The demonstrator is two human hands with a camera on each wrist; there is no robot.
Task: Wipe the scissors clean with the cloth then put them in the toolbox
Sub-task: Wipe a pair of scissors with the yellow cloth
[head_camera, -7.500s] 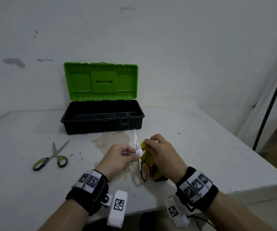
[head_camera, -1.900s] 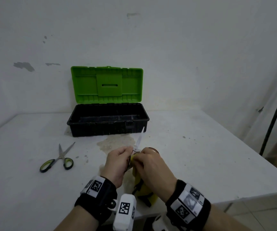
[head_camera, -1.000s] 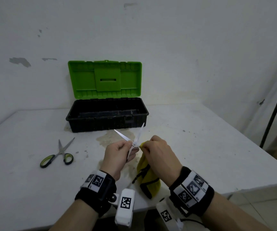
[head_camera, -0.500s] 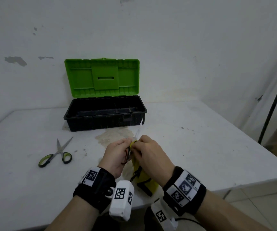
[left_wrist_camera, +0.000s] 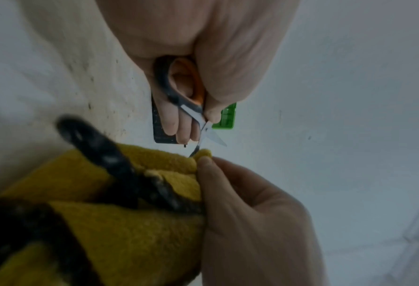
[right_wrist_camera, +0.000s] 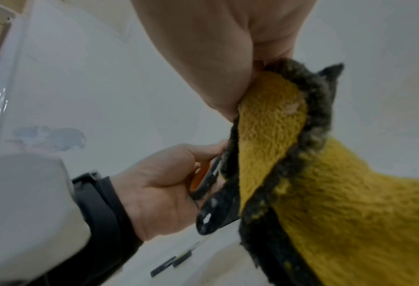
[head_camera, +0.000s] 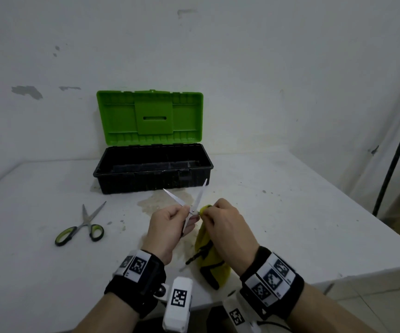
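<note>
The left hand grips a pair of scissors by one black-and-orange handle loop, fingers curled round it. The blades stand spread in a V above the desk, tips toward the toolbox. The right hand pinches a fold of the yellow cloth between thumb and fingertips, just beside the pivot; the rest of the cloth hangs toward the desk edge.

Hidden or unclear:
- In the head view the held handles are covered by the left hand; only the blades and pivot show.
- In the left wrist view, one handle loop is plain and the second is masked by the fingers. The dark trim of the cloth is blurred.
- Whether the cloth touches a blade cannot be told: the fold sits against the lower blade tip in the left wrist view, apart from the blades in the head view.
- The right wrist view is filled by the cloth; the blades do not show there.
- The floor of the toolbox is dark; nothing can be made out inside it.

Compared with half a second earlier: the blades, then nearly closed with both hands bunched over them, are now spread wide, and the hands have drawn slightly apart. The second pair of scissors, green-handled, lies unmoved on the desk to the left, well apart from the hands. The toolbox lid stays upright.
</note>
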